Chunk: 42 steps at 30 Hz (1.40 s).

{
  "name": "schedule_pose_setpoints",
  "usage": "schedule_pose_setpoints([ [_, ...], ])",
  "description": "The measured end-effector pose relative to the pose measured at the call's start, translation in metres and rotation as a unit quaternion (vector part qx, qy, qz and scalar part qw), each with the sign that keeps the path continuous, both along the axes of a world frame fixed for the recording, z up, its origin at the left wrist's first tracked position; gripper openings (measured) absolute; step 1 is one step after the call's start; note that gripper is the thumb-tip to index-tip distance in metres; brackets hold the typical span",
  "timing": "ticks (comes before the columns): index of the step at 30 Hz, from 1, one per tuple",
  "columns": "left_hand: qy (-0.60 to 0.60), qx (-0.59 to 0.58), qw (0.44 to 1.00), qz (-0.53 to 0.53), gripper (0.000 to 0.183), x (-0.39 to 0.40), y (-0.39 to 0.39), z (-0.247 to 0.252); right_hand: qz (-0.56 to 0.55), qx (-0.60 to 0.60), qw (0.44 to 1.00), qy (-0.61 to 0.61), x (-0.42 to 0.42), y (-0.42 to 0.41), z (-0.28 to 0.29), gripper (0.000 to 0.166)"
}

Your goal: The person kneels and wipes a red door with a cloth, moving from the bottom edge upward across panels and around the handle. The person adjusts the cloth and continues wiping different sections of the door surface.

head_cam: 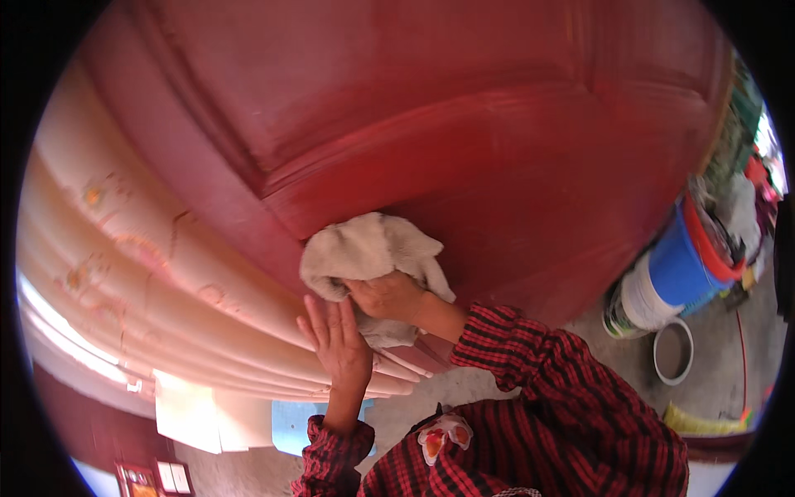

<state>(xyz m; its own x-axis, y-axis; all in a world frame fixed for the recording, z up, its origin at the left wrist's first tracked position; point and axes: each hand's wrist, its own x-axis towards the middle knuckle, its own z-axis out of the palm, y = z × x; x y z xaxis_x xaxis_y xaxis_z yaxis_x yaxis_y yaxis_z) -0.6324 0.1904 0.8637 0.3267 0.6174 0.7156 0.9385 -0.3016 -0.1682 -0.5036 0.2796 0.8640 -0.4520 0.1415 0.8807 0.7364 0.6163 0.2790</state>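
Note:
A red panelled door [528, 186] fills most of the view before me. My right hand [388, 298] grips a pale beige cloth [372, 245] and presses it against the door's lower panel, close to the raised moulding. Part of the cloth hangs below the wrist. Just left of it, my left hand [338, 345] is held flat with fingers apart, holding nothing. Its fingertips reach the edge of the door beside the curtain; whether they touch the door or the curtain is hard to tell.
A peach curtain [168, 261] with embroidered flowers hangs along the left. At right stand a blue bucket [680, 261] with a red rim, a white pail [643, 295] and a round basin [673, 351] on the concrete floor. A broom [702, 420] lies farther down; a light-blue stool [292, 428] is below the curtain.

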Motion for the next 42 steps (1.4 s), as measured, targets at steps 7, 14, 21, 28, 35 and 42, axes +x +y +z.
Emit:
schedule_pose_setpoints([
  [7,-0.084,-0.049,0.994,-0.052,0.071,0.068,0.023,-0.061,-0.001,-0.083,0.996,-0.030,0.058,0.008,-0.020,0.037],
  [14,-0.013,-0.193,0.974,-0.122,0.063,0.162,0.032,-0.099,-0.140,-0.079,0.986,0.051,0.180,-0.027,-0.037,0.033],
  [21,0.114,-0.031,0.962,-0.245,0.063,0.232,0.046,-0.110,-0.024,-0.167,0.940,0.297,0.264,-0.039,-0.067,0.021],
  [28,0.012,-0.115,0.972,-0.203,0.052,0.203,0.042,-0.080,-0.096,-0.092,0.983,0.130,0.245,-0.045,-0.062,0.036],
  [35,-0.132,0.001,0.991,-0.028,0.040,0.122,0.025,-0.056,0.083,-0.027,0.996,0.003,0.136,-0.023,0.010,0.026],
  [42,-0.191,0.120,0.974,0.029,0.039,0.057,0.024,-0.080,0.115,0.030,0.993,0.007,0.038,-0.008,0.008,0.006],
])
